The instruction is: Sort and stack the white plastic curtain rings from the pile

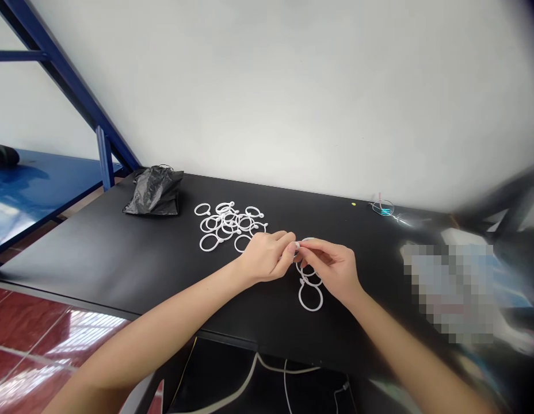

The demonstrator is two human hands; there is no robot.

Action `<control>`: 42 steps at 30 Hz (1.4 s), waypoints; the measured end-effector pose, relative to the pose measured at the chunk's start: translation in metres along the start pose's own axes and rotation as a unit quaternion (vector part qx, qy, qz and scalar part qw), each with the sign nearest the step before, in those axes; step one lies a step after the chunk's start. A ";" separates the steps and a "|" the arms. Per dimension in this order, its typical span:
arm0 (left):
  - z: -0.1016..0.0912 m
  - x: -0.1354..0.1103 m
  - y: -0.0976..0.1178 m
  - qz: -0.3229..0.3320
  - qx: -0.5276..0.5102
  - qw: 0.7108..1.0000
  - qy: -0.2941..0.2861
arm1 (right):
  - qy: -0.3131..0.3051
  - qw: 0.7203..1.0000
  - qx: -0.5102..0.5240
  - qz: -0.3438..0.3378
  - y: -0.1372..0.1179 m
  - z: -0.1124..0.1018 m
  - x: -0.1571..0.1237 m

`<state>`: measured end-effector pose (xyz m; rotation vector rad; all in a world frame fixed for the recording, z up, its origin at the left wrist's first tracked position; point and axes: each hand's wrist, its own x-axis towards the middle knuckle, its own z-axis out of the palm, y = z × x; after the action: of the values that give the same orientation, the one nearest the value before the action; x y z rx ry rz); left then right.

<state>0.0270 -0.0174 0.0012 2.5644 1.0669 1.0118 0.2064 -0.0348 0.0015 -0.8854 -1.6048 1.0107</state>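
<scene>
My left hand (269,256) is closed, its thumb and fingers pinching a white curtain ring (297,245), most of which the fingers hide. From the other side, my right hand (334,267) grips the same ring between thumb and fingertips. Below the hands, several white curtain rings (311,298) with small eyelets lie on the black table, partly covered by my right hand. Beyond my left hand, a loose pile of similar rings (226,221) is spread on the tabletop.
A crumpled black plastic bag (155,192) sits at the back left of the black table (163,253). Eyeglasses (382,207) lie near the wall at the right. A blurred package (448,293) is at far right, and cables (245,385) hang below the front edge.
</scene>
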 end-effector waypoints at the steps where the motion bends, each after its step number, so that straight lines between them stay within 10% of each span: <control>1: 0.000 0.000 0.000 0.001 0.005 1.000 -0.001 | 0.003 1.000 0.005 0.006 0.000 0.000 0.000; 16: -0.006 0.005 -0.001 -0.015 0.078 0.997 -0.001 | 0.035 0.999 -0.002 0.023 -0.003 0.003 0.001; 25: -0.050 0.015 -0.068 -0.172 0.259 0.944 0.110 | 0.182 0.983 -0.025 0.031 -0.005 -0.012 0.013; 34: -0.041 0.008 -0.085 -0.208 0.302 0.930 -0.035 | 0.161 0.985 -0.051 0.040 -0.004 -0.008 0.011; 42: -0.039 0.007 -0.082 -0.204 0.285 0.936 -0.023 | 0.059 0.983 -0.172 0.000 0.002 -0.009 0.009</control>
<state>-0.0403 0.0437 0.0008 2.5531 2.0153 0.5904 0.2134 -0.0242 0.0039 -1.1548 -1.7035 0.6748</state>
